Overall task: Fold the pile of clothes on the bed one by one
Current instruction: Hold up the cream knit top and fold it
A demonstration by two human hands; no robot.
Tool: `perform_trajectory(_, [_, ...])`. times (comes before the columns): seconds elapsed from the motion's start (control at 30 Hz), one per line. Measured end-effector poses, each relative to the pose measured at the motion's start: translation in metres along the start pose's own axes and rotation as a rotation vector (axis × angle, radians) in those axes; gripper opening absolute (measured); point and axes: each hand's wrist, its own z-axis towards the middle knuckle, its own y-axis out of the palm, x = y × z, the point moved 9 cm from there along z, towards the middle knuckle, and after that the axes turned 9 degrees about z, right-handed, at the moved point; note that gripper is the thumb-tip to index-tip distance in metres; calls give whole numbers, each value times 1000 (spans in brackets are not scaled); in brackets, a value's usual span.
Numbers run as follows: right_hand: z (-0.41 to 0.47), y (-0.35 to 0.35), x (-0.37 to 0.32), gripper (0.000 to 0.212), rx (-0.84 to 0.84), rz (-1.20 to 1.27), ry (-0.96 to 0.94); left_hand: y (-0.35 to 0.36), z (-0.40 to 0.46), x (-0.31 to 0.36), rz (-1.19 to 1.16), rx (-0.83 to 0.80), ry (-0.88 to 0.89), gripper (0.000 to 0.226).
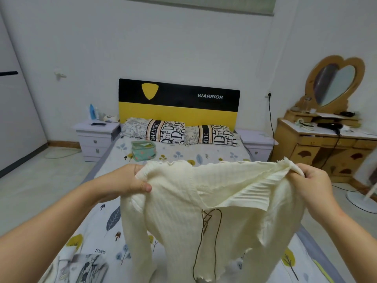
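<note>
Up above the bed [214, 155], both hands hold a cream ribbed sweater [183, 217] spread wide by its frilled edge. The left hand [126, 183] has its fingers curled round one corner of that edge, with the thumb pressed on the front of the knit. The right hand [312, 184] pinches the other corner, its fingers bunched into the fabric. Between the hands the edge sags a little, and a ribbed flap folds over toward the right hand. The rest of the sweater hangs down in front of the person, with one sleeve dangling on the left and a dark lace [206, 237] crossing down its middle and trailing loose toward the bottom. Beneath it the bed wears a pale sheet printed with leaves, trees and mushrooms. Near the lower left corner another garment [81, 266], grey and white with a plant print, lies crumpled on the sheet. Further up the bed, a small green pouch [142, 150] sits just in front of two patterned pillows [179, 132], which lean against a black and yellow headboard [179, 103]. White nightstands [95, 137] stand at both sides of the bed, and a wooden dressing table [326, 148] with a heart-shaped mirror [334, 84] stands against the right wall.
</note>
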Motion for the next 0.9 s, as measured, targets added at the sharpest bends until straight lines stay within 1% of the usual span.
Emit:
perform_trajectory(0.07, [1,-3,4,19,-31,-18,26,3,-5,7,-61,-64,-22,55])
perform_trajectory(0.1, [2,-4,7,17,-53,-27,48,1,-7,10,-106,-79,-41,61])
perform_trajectory(0.17, [1,-4,11,9,-143,-47,105,-9,-9,11,-158,-58,-60,90])
perform_trajectory(0.2, [-1,-1,13,6,-221,-49,140,-13,-9,12,-120,-48,-64,87])
perform_trajectory(0.23, [-4,3,15,8,-318,-27,181,-16,-10,15,-47,-24,-67,65])
perform_trajectory(0.27, [-9,8,18,13,-424,15,232,-18,-10,19,44,18,-54,33])
perform_trajectory(0.3, [-14,13,19,15,-505,65,279,-24,-9,22,163,109,-50,7])
perform_trajectory(0.33, [-17,16,21,15,-541,81,299,-34,-6,22,270,237,-18,18])
perform_trajectory(0.37, [-18,16,21,17,-527,73,289,-41,-6,23,343,380,15,26])
perform_trajectory(0.4, [-16,13,21,20,-461,39,249,-43,-8,26,370,487,58,26])
perform_trajectory(0.43, [-13,9,18,23,-374,3,185,-42,-11,27,389,565,83,24])
perform_trajectory(0.47, [-12,6,14,27,-300,-24,117,-38,-13,25,404,604,97,22])
perform_trajectory(0.5, [-13,5,10,33,-253,-47,54,-34,-13,20,420,626,83,22])
perform_trajectory(0.6, [-15,1,4,45,-184,-174,-71,-30,-17,5,499,706,11,23])
perform_trajectory(0.73, [-16,-8,-2,36,-123,-367,-177,-32,-35,2,641,793,-120,21])
perform_trajectory(0.83, [-22,-8,-13,37,-157,-432,-230,-28,-50,13,633,816,-153,22])
perform_trajectory(0.9, [-28,-13,-29,38,-172,-445,-251,-25,-60,26,604,821,-141,24])
